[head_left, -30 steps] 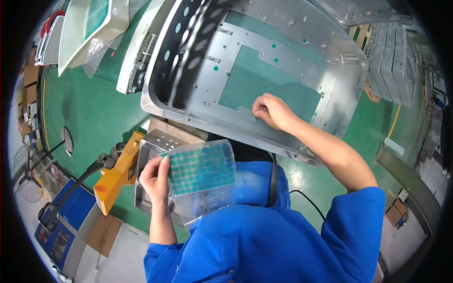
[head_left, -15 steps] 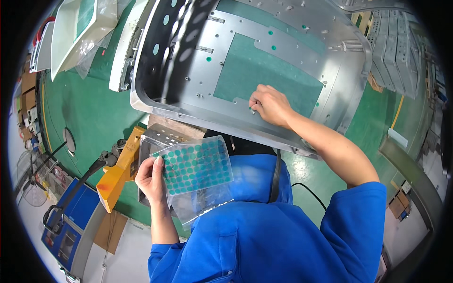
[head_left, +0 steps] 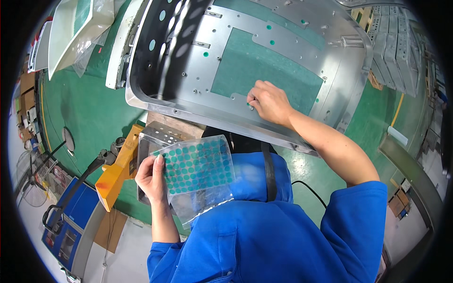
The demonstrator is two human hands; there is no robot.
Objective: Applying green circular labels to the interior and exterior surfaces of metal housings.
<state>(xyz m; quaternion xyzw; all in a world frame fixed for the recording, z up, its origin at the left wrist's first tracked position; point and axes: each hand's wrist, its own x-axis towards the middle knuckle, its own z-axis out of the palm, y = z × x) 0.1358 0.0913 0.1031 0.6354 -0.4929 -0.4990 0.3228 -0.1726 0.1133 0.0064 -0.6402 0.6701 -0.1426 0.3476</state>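
Observation:
My left hand (head_left: 152,178) pinches the left edge of a sheet of round green stickers (head_left: 198,165), with thumb on top. Clear plastic film (head_left: 200,203) hangs below the sheet, over my lap. Inside a big shallow metal housing (head_left: 160,107), my right hand (head_left: 270,101) is closed, its fingertips down at the bottom panel close to the near wall. A small green spot and a stud show right beside those fingertips. Whatever the fingers pinch, if anything, is hidden. Green dots (head_left: 205,54) mark several places on the panel, which has large cutouts, holes and studs.
A yellow metal bracket (head_left: 115,172) and a perforated metal piece (head_left: 163,133) stand left of my lap. White bins (head_left: 78,40) are at the far left, stacked perforated metal panels (head_left: 396,52) at the far right. A blue cabinet (head_left: 71,226) stands lower left; a black cable (head_left: 309,188) crosses the floor.
The housing sits slightly further left and up in the view. My right hand has shifted a little the same way, staying at the same spot on the panel. My left hand holds steady.

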